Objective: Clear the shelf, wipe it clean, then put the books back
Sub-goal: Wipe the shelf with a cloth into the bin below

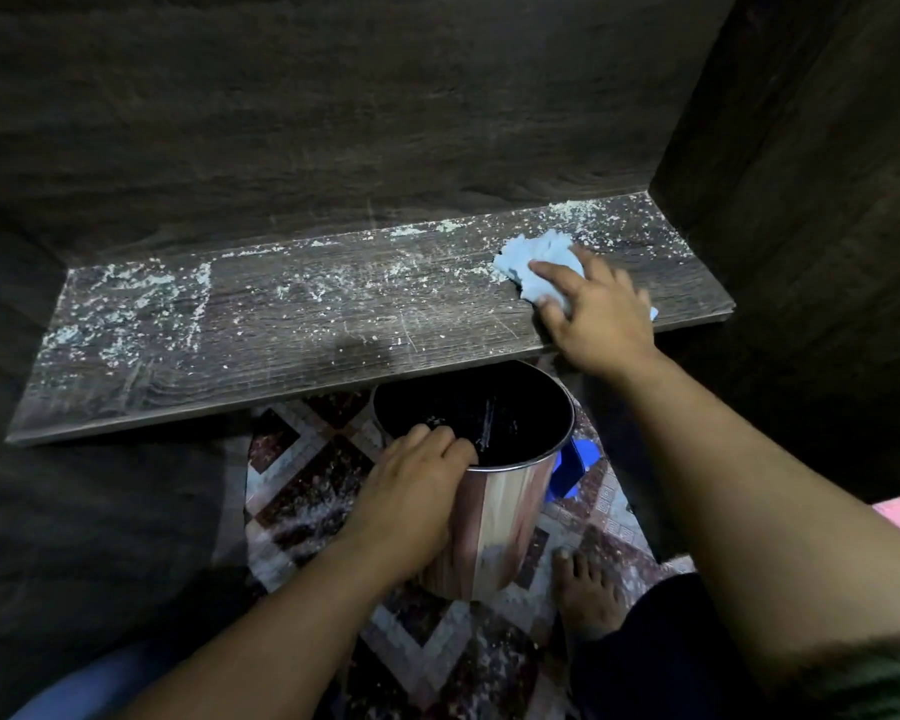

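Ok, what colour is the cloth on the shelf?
Light blue; the cloth shows best in the head view, under the right hand.

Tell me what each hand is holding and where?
The left hand grips the shiny round metal bin by its near rim, fingers hooked inside. The right hand only presses the crumpled light-blue cloth onto the dusty dark wooden shelf.

We see a dark wood-grain shelf point(333, 324) lying level in its alcove, speckled all over with pale crumbs and dust point(126, 304), thickest at its left end and along the back edge toward the right. Near its right end a crumpled light-blue cloth point(536, 257) lies on the board, pressed flat under our right hand point(598, 309).
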`<state>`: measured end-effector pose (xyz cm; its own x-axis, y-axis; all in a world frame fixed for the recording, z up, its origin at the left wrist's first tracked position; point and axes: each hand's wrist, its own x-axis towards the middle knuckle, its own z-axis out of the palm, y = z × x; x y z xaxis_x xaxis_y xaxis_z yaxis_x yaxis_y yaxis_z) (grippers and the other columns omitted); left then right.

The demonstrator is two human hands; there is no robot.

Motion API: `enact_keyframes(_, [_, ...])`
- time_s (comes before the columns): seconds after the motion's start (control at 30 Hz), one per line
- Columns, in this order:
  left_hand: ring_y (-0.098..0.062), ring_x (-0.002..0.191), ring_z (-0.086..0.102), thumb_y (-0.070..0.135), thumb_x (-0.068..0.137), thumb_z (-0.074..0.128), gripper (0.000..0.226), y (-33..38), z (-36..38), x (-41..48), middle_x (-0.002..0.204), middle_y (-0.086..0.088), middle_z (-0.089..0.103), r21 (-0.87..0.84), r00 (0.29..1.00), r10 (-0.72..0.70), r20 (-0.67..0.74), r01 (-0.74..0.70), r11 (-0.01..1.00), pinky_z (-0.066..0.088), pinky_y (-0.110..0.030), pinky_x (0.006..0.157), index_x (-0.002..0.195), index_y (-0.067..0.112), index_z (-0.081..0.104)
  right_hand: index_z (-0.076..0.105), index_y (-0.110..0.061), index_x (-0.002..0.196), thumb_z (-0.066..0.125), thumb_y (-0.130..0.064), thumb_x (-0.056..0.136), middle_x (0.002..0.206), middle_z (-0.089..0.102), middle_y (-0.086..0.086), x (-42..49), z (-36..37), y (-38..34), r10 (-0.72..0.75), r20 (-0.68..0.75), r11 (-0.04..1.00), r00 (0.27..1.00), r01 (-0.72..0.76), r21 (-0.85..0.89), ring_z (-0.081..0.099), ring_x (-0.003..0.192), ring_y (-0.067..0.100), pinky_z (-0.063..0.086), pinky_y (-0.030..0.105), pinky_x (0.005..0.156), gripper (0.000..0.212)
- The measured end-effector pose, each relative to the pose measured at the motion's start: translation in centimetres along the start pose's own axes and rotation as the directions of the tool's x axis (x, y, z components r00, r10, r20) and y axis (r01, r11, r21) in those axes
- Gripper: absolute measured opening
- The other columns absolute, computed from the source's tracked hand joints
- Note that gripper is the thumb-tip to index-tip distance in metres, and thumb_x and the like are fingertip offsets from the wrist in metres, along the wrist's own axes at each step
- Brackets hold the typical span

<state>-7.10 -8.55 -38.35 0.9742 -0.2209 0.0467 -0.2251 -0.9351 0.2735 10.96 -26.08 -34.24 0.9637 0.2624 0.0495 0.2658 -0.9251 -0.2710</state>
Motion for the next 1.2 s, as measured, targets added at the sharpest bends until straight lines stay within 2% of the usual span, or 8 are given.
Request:
enact_keyframes(0.27, [-0.023,0.092,0.048,0.004,0.070,0.064,0.033,0.3,-0.7,0.2,0.094,0.000,0.052,-0.011,1.000,-0.008,0.018,0.008,1.000,0.042,-0.034,0.075,0.099,0.019,0.058,0.071,-0.041,0.069,0.066,-0.005,0.070,0.104,0.059,-0.018,-0.6,-3.0,0.3,-0.143,0.187,0.909,0.972,0.054,0.413,0.063,0.096,0.013,0.051,0.032,0.088,0.037])
enact_keyframes(0.33, [-0.021,0.102,0.042,0.007,0.080,0.054,0.032,0.4,-0.8,0.2,0.104,0.001,0.049,-0.023,1.000,-0.013,0.023,0.013,1.000,0.035,-0.031,0.083,0.109,0.021,0.055,0.072,-0.037,0.077,0.064,-0.006,0.074,0.104,0.055,-0.017,-0.6,-3.2,0.5,-0.123,0.084,0.897,0.989,0.075,0.436,0.058,0.103,0.014,0.046,0.029,0.093,0.032])
enact_keyframes(0.43, [-0.020,0.102,0.042,0.008,0.080,0.054,0.031,0.5,-0.9,0.3,0.104,0.001,0.049,-0.018,1.000,-0.012,0.011,0.013,1.000,0.033,-0.030,0.082,0.109,0.021,0.054,0.068,-0.037,0.111,0.059,-0.019,0.081,0.129,0.049,-0.003,-0.2,-2.5,1.2,-0.068,-0.116,0.928,0.991,0.105,0.358,0.049,0.122,0.025,0.037,0.046,0.107,0.036])
enact_keyframes(0.53, [-0.022,0.095,0.046,0.006,0.076,0.057,0.027,0.6,-0.9,0.3,0.097,0.000,0.052,-0.020,1.000,-0.013,0.020,0.014,1.000,0.037,-0.032,0.077,0.100,0.020,0.058,0.055,-0.042,0.131,0.055,-0.029,0.091,0.148,0.036,0.003,-0.4,-1.3,0.9,-0.037,0.009,0.989,0.999,0.035,0.141,0.036,0.133,0.031,0.029,0.050,0.111,0.041])
enact_keyframes(0.6, [-0.023,0.093,0.047,0.008,0.077,0.057,0.025,0.6,-0.8,0.3,0.095,0.000,0.052,-0.017,1.000,-0.017,0.017,0.017,1.000,0.039,-0.033,0.077,0.098,0.020,0.057,0.057,-0.042,0.128,0.056,-0.029,0.091,0.148,0.037,-0.001,-0.6,-0.7,0.3,-0.083,0.061,0.994,0.995,0.078,0.081,0.035,0.132,0.029,0.027,0.049,0.108,0.039])
enact_keyframes(0.8, [-0.024,0.092,0.048,0.006,0.073,0.059,0.028,0.4,-0.9,0.4,0.094,-0.001,0.053,-0.019,0.999,-0.032,0.006,0.032,0.999,0.042,-0.035,0.075,0.097,0.020,0.058,0.068,-0.037,0.076,0.061,-0.007,0.076,0.109,0.056,-0.011,-0.6,-2.1,-0.3,-0.164,0.083,0.919,0.983,0.121,0.375,0.055,0.109,0.017,0.042,0.036,0.100,0.031])
enact_keyframes(0.97, [-0.021,0.105,0.044,0.007,0.082,0.055,0.029,0.6,-1.2,0.5,0.106,0.001,0.051,-0.009,1.000,-0.022,-0.012,0.022,1.000,0.036,-0.032,0.086,0.109,0.020,0.055,0.069,-0.032,0.105,0.053,-0.018,0.079,0.126,0.050,-0.002,0.5,-1.1,-0.5,-0.042,-0.249,0.906,0.968,0.142,0.398,0.047,0.122,0.025,0.037,0.046,0.105,0.034])
enact_keyframes(1.2, [-0.023,0.087,0.053,0.004,0.062,0.071,0.036,0.7,-1.4,0.7,0.089,0.000,0.054,-0.031,1.000,-0.028,0.001,0.028,0.999,0.046,-0.034,0.073,0.092,0.019,0.058,0.035,-0.046,0.145,0.040,-0.043,0.098,0.158,0.024,0.000,3.8,0.5,-2.7,-0.111,0.062,0.991,0.992,0.114,-0.062,0.027,0.138,0.031,0.022,0.049,0.110,0.047])
